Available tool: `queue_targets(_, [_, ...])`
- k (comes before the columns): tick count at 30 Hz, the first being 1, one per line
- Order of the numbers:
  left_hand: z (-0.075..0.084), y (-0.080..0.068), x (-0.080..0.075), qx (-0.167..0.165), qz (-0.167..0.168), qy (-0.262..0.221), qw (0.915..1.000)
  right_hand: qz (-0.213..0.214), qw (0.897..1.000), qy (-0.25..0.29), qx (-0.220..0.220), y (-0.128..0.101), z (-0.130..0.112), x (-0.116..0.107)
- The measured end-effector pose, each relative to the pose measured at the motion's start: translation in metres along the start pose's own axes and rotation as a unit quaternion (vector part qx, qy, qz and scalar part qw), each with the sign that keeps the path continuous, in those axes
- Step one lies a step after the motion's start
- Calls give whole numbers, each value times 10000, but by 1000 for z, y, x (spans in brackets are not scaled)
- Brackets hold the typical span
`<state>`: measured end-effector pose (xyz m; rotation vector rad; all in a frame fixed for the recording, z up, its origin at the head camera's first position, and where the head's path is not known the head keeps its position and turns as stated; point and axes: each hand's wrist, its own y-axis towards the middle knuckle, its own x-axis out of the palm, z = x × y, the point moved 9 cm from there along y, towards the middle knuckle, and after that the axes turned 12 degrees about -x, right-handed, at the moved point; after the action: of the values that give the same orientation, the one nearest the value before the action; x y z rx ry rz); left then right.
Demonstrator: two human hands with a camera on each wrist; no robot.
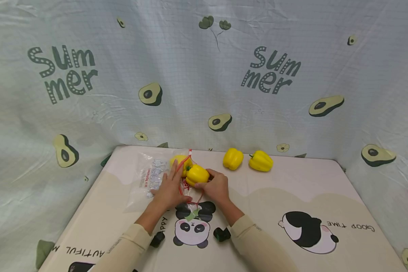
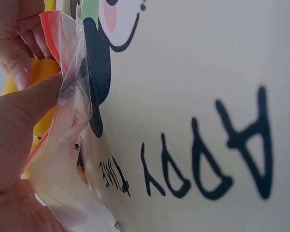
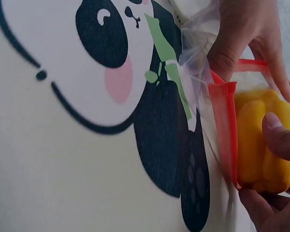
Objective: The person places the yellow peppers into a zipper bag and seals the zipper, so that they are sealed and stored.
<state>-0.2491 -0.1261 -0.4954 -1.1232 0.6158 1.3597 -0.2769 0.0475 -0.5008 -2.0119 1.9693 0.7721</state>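
Observation:
A clear zip bag [image 1: 151, 176] with a red rim [image 3: 225, 126] lies on the panda-print table mat [image 1: 292, 196]. One yellow pepper [image 1: 180, 162] sits inside it. My left hand [image 1: 170, 189] pinches the bag's rim between thumb [image 2: 24, 111] and fingers, holding the mouth apart. My right hand [image 1: 216, 186] grips a second yellow pepper [image 1: 197, 174] at the bag's mouth. In the right wrist view this pepper [image 3: 261, 140] is partly inside the red rim, with my thumb [image 3: 282, 137] on it.
Two more yellow peppers [image 1: 233, 158] [image 1: 260, 161] lie loose on the mat to the right of the bag, near the back edge. An avocado-print cloth [image 1: 204, 75] walls the table on the back and both sides.

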Motion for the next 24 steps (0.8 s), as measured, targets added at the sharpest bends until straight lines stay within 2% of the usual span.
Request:
queue_targets(7, [1,0,0,-23,24,24,10000,280,9988,-393,32,0,-11,1])
queue_targets(16, [3,-3,-1,27,62,-49,10000,425,9971,-604,198,-1,-16,11])
queue_targets(24, [2,-3,-1,-32,25,4,10000,446,9980,-364,262,-4,-12,14])
